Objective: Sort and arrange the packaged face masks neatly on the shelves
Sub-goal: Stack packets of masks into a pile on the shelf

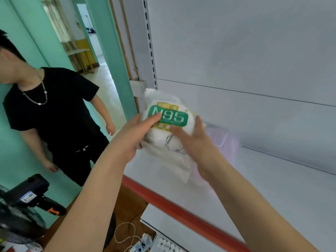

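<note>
Both hands up at shelf height. Left hand (pixel 133 135) grips the N95 mask packet (pixel 168 124), thumb across its green label. Right hand (pixel 197 142) pinches the packet's right side. Packet held above the white shelf (pixel 272 188) (red front edge), not resting on it.

Clear plastic pack of white N95 face masks (pixel 168 131): held above the left end of the white metal shelf (pixel 272 188), between the left hand (pixel 134 135) on its left edge and the right hand (pixel 196 140) on its right.
Pale pink packaged item (pixel 225 140): on the shelf, behind the right hand.
Person in black T-shirt (pixel 54 113): left of the shelf unit.
Black pedestal fan (pixel 20 206): lower left, before that person.
White power strip (pixel 141 244): on the floor, below the shelf.
</note>
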The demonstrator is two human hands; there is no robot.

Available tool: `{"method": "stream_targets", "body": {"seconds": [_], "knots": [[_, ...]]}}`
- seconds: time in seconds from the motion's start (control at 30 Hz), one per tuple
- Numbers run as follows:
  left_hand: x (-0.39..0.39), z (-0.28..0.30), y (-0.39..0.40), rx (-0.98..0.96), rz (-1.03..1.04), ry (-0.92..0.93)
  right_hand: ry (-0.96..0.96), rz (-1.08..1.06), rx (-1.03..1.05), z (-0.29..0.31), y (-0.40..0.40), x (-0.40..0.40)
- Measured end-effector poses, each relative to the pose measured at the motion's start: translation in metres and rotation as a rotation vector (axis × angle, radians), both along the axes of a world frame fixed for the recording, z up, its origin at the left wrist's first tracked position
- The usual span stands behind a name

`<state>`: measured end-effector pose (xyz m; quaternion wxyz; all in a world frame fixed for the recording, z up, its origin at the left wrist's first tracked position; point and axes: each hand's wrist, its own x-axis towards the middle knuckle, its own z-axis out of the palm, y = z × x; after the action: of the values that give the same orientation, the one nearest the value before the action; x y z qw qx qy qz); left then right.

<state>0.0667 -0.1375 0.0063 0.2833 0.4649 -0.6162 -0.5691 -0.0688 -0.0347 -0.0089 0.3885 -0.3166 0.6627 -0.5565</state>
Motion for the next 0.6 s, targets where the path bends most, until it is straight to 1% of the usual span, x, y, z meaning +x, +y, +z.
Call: {"method": "stream_targets", "body": {"seconds": [0.1, 0.13, 0.23, 0.3, 0.33, 0.37, 0.4, 0.43, 0.47, 0.5, 0.53, 0.57, 0.6], "knots": [[-0.061, 0.020, 0.032, -0.057, -0.128, 0.067, 0.120, -0.206, -0.054, 0.022, 0.045, -0.049], [-0.086, 0.019, 0.044, -0.075, -0.192, 0.058, 0.141, -0.282, -0.054, 0.025, 0.064, -0.068], [-0.145, 0.003, 0.083, -0.139, -0.406, -0.038, 0.110, -0.449, 0.009, 0.010, 0.118, -0.115], [-0.164, -0.014, 0.095, -0.218, -0.548, -0.167, 0.115, -0.547, 0.093, -0.007, 0.139, -0.135], [-0.166, -0.023, 0.095, -0.314, -0.563, -0.250, 0.151, -0.579, 0.144, -0.017, 0.145, -0.141], [-0.164, -0.032, 0.090, -0.441, -0.514, -0.327, 0.207, -0.599, 0.177, -0.027, 0.148, -0.146], [-0.159, -0.042, 0.082, -0.545, -0.426, -0.390, 0.254, -0.595, 0.210, -0.035, 0.150, -0.149], [-0.152, -0.050, 0.074, -0.600, -0.332, -0.448, 0.293, -0.580, 0.240, -0.044, 0.150, -0.150], [-0.145, -0.057, 0.068, -0.605, -0.256, -0.528, 0.310, -0.557, 0.267, -0.047, 0.149, -0.147], [-0.138, -0.063, 0.065, -0.568, -0.222, -0.621, 0.316, -0.542, 0.274, -0.051, 0.147, -0.147], [-0.132, -0.069, 0.063, -0.504, -0.239, -0.691, 0.326, -0.533, 0.267, -0.052, 0.144, -0.147], [-0.129, -0.074, 0.064, -0.439, -0.285, -0.708, 0.334, -0.531, 0.256, -0.054, 0.140, -0.147], [-0.129, -0.078, 0.066, -0.389, -0.342, -0.685, 0.332, -0.519, 0.246, -0.053, 0.135, -0.146]]}}
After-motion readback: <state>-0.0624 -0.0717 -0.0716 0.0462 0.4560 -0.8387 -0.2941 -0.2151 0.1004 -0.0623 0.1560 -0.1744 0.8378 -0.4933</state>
